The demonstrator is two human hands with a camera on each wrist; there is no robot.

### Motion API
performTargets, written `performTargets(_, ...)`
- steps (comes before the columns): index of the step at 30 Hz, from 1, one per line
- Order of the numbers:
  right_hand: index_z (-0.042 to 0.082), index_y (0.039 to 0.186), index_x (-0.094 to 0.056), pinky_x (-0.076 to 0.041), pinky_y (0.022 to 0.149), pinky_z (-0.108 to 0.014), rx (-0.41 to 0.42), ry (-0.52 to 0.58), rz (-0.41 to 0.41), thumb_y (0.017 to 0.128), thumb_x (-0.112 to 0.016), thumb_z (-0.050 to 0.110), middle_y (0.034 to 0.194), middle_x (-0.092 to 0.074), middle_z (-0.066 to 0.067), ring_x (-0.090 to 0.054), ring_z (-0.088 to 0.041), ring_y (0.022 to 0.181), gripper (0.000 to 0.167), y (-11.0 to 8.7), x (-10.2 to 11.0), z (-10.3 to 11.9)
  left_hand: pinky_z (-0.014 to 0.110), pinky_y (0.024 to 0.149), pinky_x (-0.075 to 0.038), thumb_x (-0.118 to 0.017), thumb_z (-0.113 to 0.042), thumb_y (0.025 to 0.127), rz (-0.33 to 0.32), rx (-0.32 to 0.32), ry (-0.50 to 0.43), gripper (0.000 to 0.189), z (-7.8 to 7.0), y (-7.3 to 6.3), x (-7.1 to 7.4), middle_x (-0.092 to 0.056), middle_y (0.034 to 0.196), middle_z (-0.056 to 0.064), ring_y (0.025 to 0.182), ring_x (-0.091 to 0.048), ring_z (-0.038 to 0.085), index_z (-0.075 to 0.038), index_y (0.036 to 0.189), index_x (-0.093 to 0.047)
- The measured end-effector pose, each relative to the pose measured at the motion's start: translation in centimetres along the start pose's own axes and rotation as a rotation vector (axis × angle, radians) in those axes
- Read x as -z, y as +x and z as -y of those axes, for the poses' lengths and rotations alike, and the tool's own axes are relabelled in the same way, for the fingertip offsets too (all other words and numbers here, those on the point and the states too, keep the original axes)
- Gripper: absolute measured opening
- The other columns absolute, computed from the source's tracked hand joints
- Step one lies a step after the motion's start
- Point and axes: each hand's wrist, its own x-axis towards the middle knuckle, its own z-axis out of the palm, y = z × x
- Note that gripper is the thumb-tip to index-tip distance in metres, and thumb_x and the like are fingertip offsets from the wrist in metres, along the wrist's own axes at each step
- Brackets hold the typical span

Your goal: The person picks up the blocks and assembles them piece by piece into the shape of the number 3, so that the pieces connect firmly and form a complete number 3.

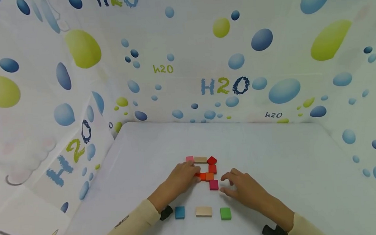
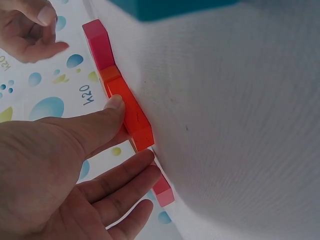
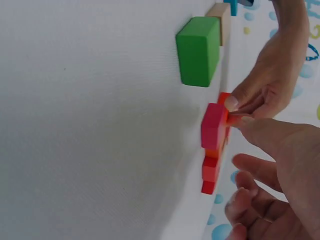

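My left hand (image 1: 182,176) pinches an orange-red block (image 2: 132,112) between thumb and index finger, its other fingers spread beside a pink block (image 1: 189,158). To the right of that piece sits an orange block (image 1: 209,176). A red block (image 1: 212,169) lies behind the orange one and a magenta block (image 1: 213,185) in front. Farther back, a beige rectangular block (image 1: 200,160) runs from the pink block to a red pentagon-like piece (image 1: 212,160). Holding nothing, my right hand (image 1: 245,189) hovers just right of the magenta block, thumb and fingers apart.
Nearer to me, a blue block (image 1: 179,212), a beige block (image 1: 204,211) and a green block (image 1: 226,213) lie spaced in a row on the white table (image 1: 151,145). A patterned white sheet (image 1: 190,42) rises behind and at the sides.
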Motion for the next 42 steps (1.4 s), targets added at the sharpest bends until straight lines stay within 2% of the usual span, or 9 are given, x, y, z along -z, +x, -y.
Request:
performTargets(7,0.024,0.115,-0.073,-0.054,0.070,-0.021,-0.004,0.086,0.210,0.091,-0.082,0.041,0.090,-0.058,0.012,-0.055,-0.006,0.078,0.030,-2.1,1.1,0.0,0.041,0.093,-0.058,-0.079,-0.032,0.096,0.019,0.004,0.000,0.023,0.1,0.1,-0.4,-0.070,0.108,0.005,0.104,-0.064,0.020,-0.017,0.113,-0.076)
performTargets(11,0.026,0.114,-0.074,-0.056,0.072,-0.023,-0.001,0.089,0.258,0.089,-0.083,0.046,0.092,-0.058,0.013,-0.056,-0.006,0.081,0.034,-2.9,1.2,0.0,0.040,0.094,-0.058,-0.078,-0.032,0.097,0.028,0.011,0.001,0.025,0.1,0.2,-0.1,-0.070,0.110,0.005,0.104,-0.064,0.021,-0.017,0.117,-0.075)
performTargets(17,0.028,0.114,-0.072,-0.058,0.075,-0.026,-0.018,0.126,0.320,0.084,-0.086,0.046,0.095,-0.058,0.013,-0.056,-0.006,0.084,0.038,-3.6,1.1,0.0,0.042,0.096,-0.058,-0.078,-0.030,0.097,0.050,0.013,-0.021,0.025,-0.3,0.3,0.7,-0.070,0.112,0.007,0.106,-0.064,0.023,-0.015,0.117,-0.075)
performTargets(22,0.026,0.113,-0.071,-0.061,0.075,-0.029,-0.010,0.132,0.326,0.081,-0.089,0.043,0.095,-0.060,0.011,-0.057,-0.007,0.082,0.040,-3.9,1.1,0.2,0.042,0.097,-0.058,-0.077,-0.031,0.098,0.061,0.016,-0.012,0.026,-0.3,0.3,0.7,-0.069,0.115,0.007,0.107,-0.064,0.023,-0.015,0.118,-0.075)
performTargets(29,0.027,0.113,-0.071,-0.059,0.074,-0.026,0.001,0.100,0.322,0.082,-0.089,0.042,0.095,-0.060,0.012,-0.056,-0.006,0.083,0.038,-4.0,1.1,0.5,0.044,0.101,-0.056,-0.076,-0.032,0.098,0.080,0.035,-0.027,0.027,-0.3,0.3,0.7,-0.069,0.118,0.007,0.112,-0.064,0.024,-0.016,0.121,-0.075)
performTargets(42,0.025,0.109,-0.072,-0.058,0.075,-0.025,0.052,0.071,0.283,0.087,-0.086,0.038,0.092,-0.059,0.013,-0.056,-0.004,0.082,0.029,-3.9,0.9,0.6,0.043,0.100,-0.057,-0.076,-0.031,0.098,0.060,0.021,-0.019,0.027,-0.2,0.2,0.7,-0.070,0.117,0.007,0.110,-0.065,0.024,-0.016,0.120,-0.075)
